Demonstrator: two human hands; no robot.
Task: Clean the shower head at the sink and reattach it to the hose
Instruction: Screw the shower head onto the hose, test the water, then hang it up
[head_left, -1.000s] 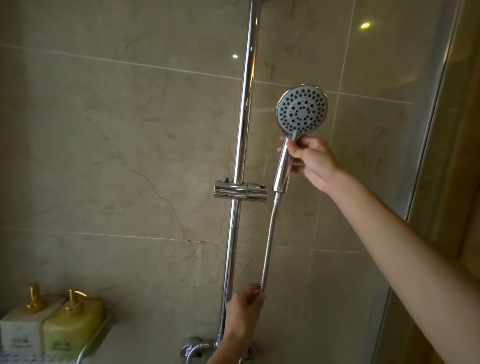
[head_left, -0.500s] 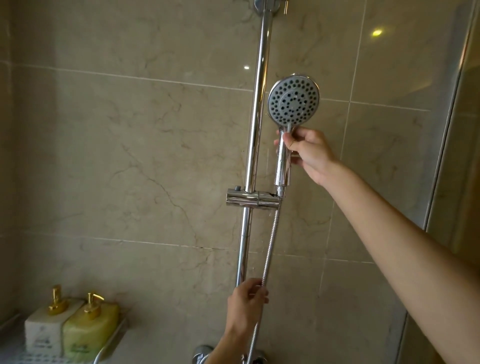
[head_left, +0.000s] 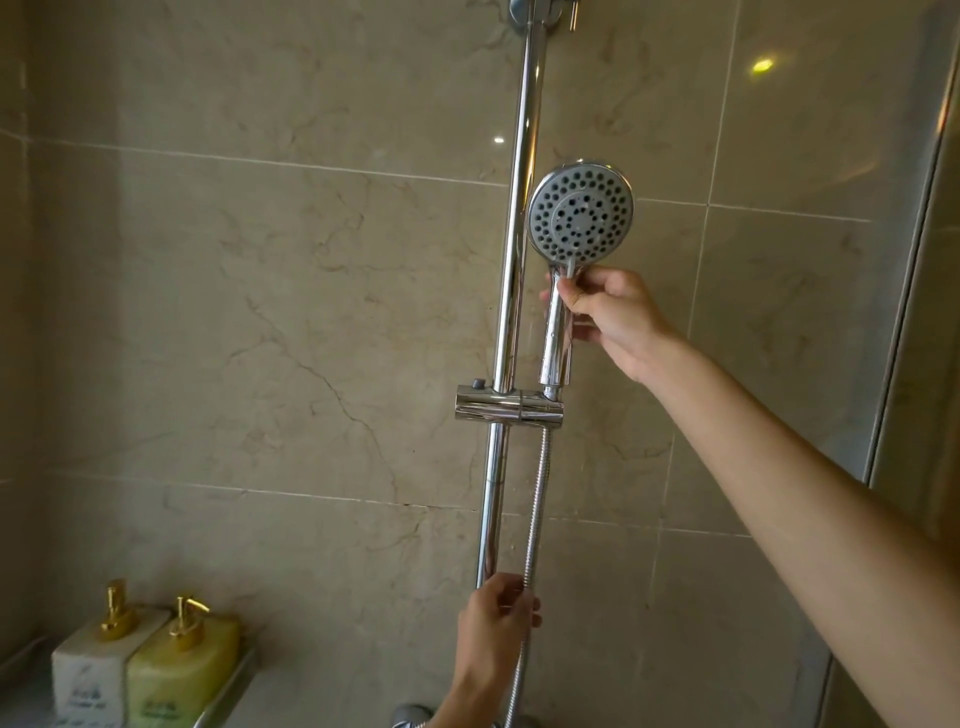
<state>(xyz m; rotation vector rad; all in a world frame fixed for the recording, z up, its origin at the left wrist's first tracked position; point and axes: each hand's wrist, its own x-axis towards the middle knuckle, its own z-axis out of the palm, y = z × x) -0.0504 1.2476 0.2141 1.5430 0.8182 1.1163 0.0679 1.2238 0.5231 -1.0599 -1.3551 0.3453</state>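
Fingers of the right hand (head_left: 613, 317) grip the shower head (head_left: 581, 214) handle, its base seated in the holder (head_left: 508, 406) on the rail (head_left: 511, 291); at 6 o'clock, the left hand (head_left: 496, 616) pinches the hose (head_left: 537, 509).

— Where does the camera sit?
— On the person's head, near the tiled wall (head_left: 260, 312), facing it straight on.
— Any second view?
— No, one wide view, the rail (head_left: 511, 291) near centre.
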